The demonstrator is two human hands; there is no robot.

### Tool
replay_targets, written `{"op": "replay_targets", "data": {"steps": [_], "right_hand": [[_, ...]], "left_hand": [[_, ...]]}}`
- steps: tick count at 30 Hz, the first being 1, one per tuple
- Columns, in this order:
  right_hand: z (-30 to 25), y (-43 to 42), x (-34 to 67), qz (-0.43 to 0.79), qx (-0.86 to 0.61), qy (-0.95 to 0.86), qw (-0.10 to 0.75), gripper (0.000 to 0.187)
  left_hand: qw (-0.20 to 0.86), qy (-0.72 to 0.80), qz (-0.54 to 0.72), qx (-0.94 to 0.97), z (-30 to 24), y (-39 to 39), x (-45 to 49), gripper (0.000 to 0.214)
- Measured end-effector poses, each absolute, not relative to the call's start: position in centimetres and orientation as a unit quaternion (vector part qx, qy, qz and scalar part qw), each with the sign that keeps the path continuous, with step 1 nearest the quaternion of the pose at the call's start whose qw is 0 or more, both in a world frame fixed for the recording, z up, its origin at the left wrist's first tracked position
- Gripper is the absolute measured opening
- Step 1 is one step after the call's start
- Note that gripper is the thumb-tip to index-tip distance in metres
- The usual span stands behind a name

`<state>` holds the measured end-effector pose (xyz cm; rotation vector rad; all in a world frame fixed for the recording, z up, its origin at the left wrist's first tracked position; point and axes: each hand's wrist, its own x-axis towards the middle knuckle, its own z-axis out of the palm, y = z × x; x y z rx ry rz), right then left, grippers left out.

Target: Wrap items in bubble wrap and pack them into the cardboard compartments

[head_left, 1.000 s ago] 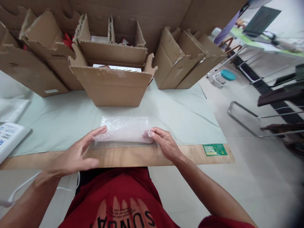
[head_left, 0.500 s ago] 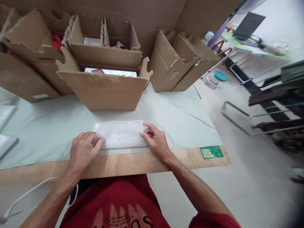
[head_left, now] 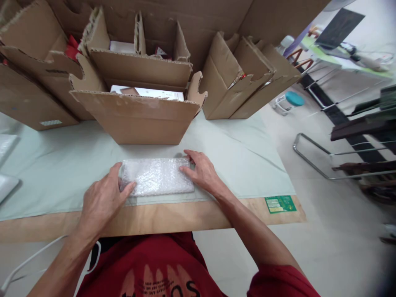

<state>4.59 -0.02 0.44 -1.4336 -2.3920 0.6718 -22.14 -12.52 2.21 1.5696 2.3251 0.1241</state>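
A flat, clear bubble wrap packet (head_left: 157,176) lies lengthwise on the pale green cloth, close to the table's front edge. What the wrap contains, if anything, cannot be made out. At its left end, my left hand (head_left: 103,198) grips the edge, thumb on top and fingers along the side. My right hand (head_left: 202,170) holds the opposite end near the far corner; its thumb presses on the wrap while the index finger reaches past the corner. The lower fingers of that hand are partly hidden.
Behind the packet stands an open cardboard box (head_left: 136,119) with white boxes (head_left: 161,94) inside. More cut cardboard bins (head_left: 221,78) flank it. White packets (head_left: 6,185) lie at the left edge. A green label (head_left: 281,204) is on the table's wooden front edge (head_left: 173,218).
My left hand has shifted slightly left, its fingers now along the packet's end. My right index finger has lifted and stretched toward the far side. The view has moved a little.
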Motion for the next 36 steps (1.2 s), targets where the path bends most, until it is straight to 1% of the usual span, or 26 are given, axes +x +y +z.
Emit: {"op": "replay_targets", "data": {"steps": [3, 5, 7, 8, 11, 12, 13, 15, 17, 20, 21, 23, 25, 27, 30, 33, 35, 36], "right_hand": [[1.5, -0.1, 4.2, 0.295, -0.501, -0.806, 0.113, 0.016], [2.2, -1.4, 4.6, 0.353, -0.502, -0.779, 0.132, 0.009], [2.6, -3.5, 5.3, 0.413, -0.496, -0.747, 0.157, 0.016], [2.7, -4.9, 5.6, 0.436, -0.491, -0.736, 0.165, 0.026], [2.4, -9.0, 5.9, 0.471, -0.483, -0.719, 0.168, 0.063], [2.2, -10.1, 5.7, 0.474, -0.483, -0.718, 0.166, 0.071], [2.0, -11.1, 5.5, 0.473, -0.484, -0.718, 0.164, 0.074], [1.7, -12.4, 5.0, 0.462, -0.491, -0.720, 0.165, 0.071], [1.5, -12.9, 4.5, 0.444, -0.497, -0.726, 0.170, 0.062], [1.6, -12.7, 4.2, 0.437, -0.496, -0.729, 0.179, 0.044], [1.7, -12.5, 4.2, 0.440, -0.495, -0.728, 0.179, 0.040], [1.9, -12.2, 4.2, 0.453, -0.496, -0.720, 0.175, 0.035], [2.0, -12.0, 4.3, 0.473, -0.497, -0.706, 0.173, 0.033], [2.0, -11.9, 4.2, 0.501, -0.494, -0.687, 0.179, 0.032], [1.8, -12.0, 4.1, 0.560, -0.490, -0.642, 0.186, 0.034], [1.8, -12.2, 4.4, 0.619, -0.479, -0.594, 0.186, 0.040], [1.9, -12.4, 5.1, 0.629, -0.458, -0.602, 0.178, 0.045], [2.1, -12.4, 5.5, 0.615, -0.446, -0.626, 0.174, 0.048]], "left_hand": [[0.194, 0.807, 0.045, 0.556, 2.2, -12.4, -22.5, 0.067], [0.210, 0.799, 0.050, 0.561, 2.4, -12.5, -22.9, 0.066], [0.196, 0.791, 0.061, 0.576, 2.7, -12.3, -23.1, 0.063], [0.173, 0.786, 0.069, 0.589, 3.0, -12.0, -23.1, 0.061], [0.091, 0.751, 0.082, 0.649, 3.4, -10.1, -22.6, 0.053], [0.074, 0.736, 0.076, 0.668, 3.5, -9.2, -22.2, 0.052], [0.064, 0.724, 0.066, 0.684, 3.4, -8.3, -21.8, 0.051], [0.055, 0.711, 0.053, 0.700, 3.1, -6.7, -21.0, 0.052], [0.033, 0.715, 0.072, 0.695, 2.7, -6.2, -20.6, 0.055], [-0.012, 0.707, 0.173, 0.686, 2.3, -8.2, -20.8, 0.053], [-0.013, 0.680, 0.213, 0.701, 2.4, -9.5, -21.0, 0.049], [0.019, 0.593, 0.267, 0.759, 2.6, -12.8, -21.2, 0.046], [0.081, 0.510, 0.264, 0.815, 2.8, -16.3, -20.7, 0.047], [0.109, 0.475, 0.241, 0.839, 2.6, -19.1, -19.8, 0.048], [0.083, 0.476, 0.251, 0.839, 1.2, -21.1, -17.9, 0.045], [0.052, 0.497, 0.310, 0.809, -0.5, -21.0, -16.9, 0.033], [0.060, 0.506, 0.358, 0.782, -1.1, -20.6, -16.8, 0.029], [0.074, 0.513, 0.381, 0.766, -1.2, -20.4, -16.9, 0.028]]}}
